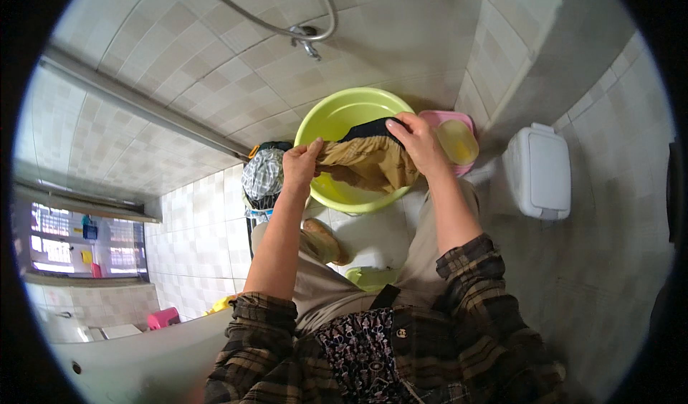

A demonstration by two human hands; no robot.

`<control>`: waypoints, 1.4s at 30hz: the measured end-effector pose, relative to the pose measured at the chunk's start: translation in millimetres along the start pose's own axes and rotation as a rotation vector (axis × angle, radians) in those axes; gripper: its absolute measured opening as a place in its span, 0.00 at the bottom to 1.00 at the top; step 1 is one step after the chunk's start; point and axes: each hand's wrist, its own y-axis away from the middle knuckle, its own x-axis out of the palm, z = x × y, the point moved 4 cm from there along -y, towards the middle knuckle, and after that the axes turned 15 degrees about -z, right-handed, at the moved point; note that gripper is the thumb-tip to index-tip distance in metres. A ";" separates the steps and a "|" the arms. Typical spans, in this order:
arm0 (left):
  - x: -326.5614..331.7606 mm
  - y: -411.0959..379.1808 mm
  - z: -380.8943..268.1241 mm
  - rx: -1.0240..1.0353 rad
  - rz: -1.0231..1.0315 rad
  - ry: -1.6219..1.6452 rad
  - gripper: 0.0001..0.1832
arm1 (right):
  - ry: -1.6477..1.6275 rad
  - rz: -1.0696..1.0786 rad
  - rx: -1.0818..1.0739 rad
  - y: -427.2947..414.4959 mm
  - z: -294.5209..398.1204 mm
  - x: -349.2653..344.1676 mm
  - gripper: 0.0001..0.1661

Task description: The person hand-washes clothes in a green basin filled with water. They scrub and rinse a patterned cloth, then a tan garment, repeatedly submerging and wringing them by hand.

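A tan garment point(371, 159) with a dark band along its upper edge is stretched between my hands. My left hand point(300, 162) pinches its left end. At the right, my right hand point(416, 140) grips it by the dark band, thumb on top. The cloth hangs over a large lime-green plastic basin point(344, 105) on the tiled floor and hides part of its inside. I cannot tell what lies in the basin under the cloth.
A pink basin point(468, 121) holding a translucent yellowish bowl point(457, 141) stands right of the green one. Bundled patterned laundry point(263, 173) sits at the left. A white lidded bin point(547, 173) is farther right. A wall tap point(307, 44) with a shower hose point(242, 14) is above.
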 end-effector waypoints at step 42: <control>-16.2 12.2 -105.5 0.631 0.367 0.007 0.16 | 0.101 0.289 0.107 -26.8 -50.6 51.1 0.22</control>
